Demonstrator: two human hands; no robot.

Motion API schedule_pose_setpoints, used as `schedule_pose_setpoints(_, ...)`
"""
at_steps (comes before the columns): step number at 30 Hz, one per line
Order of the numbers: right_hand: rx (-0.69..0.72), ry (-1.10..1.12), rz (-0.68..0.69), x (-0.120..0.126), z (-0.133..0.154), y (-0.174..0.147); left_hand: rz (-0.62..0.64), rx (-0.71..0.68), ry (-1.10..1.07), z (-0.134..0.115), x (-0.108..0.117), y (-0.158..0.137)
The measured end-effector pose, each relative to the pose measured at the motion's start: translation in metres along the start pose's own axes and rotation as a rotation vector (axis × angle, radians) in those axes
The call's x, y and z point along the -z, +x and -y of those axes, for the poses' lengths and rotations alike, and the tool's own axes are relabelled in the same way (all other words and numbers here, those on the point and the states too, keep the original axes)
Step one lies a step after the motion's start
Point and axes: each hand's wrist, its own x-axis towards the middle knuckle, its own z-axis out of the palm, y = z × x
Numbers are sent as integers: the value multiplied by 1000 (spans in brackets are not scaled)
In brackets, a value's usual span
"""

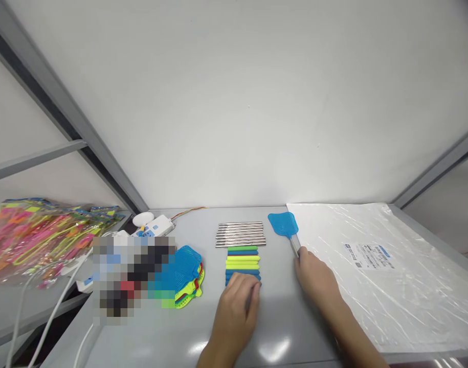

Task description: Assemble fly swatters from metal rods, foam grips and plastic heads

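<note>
A fly swatter with a blue mesh head [283, 224] and a metal rod [295, 245] is in my right hand [314, 273], which is closed around the rod's lower part. My left hand [236, 306] has its fingers curled down over the near end of a row of coloured tubular handles [242, 262], on a blue handle that is mostly hidden. Green, blue, red and yellow handles lie side by side there. Just beyond them, several thin metal rods [240, 235] lie parallel. Left of my left hand, loose swatter heads [185, 268] in blue, yellow and red are stacked.
A clear plastic-wrapped white package [372, 301] with a label covers the right side of the grey table [172, 337]. Power strips [159, 226] and cables stand at the left, near a blurred patch. Bagged colourful items [45, 240] lie on the far-left shelf. A white wall [249, 128] rises behind.
</note>
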Motion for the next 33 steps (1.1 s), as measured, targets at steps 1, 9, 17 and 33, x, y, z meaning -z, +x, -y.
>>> schedule_pose_setpoints(1,5,-5,2,-1,0,0,-18,-1,8,4,4,-2)
schedule_pose_setpoints(9,61,-54,-44,13,5,-7,-124,35,63,24,25,-17)
schedule_pose_setpoints(17,469,-96,-41,47,79,51,-117,83,71,19,23,-20)
schedule_pose_setpoints(33,819,-175,133,23,148,137,-192,249,145,20,20,-23)
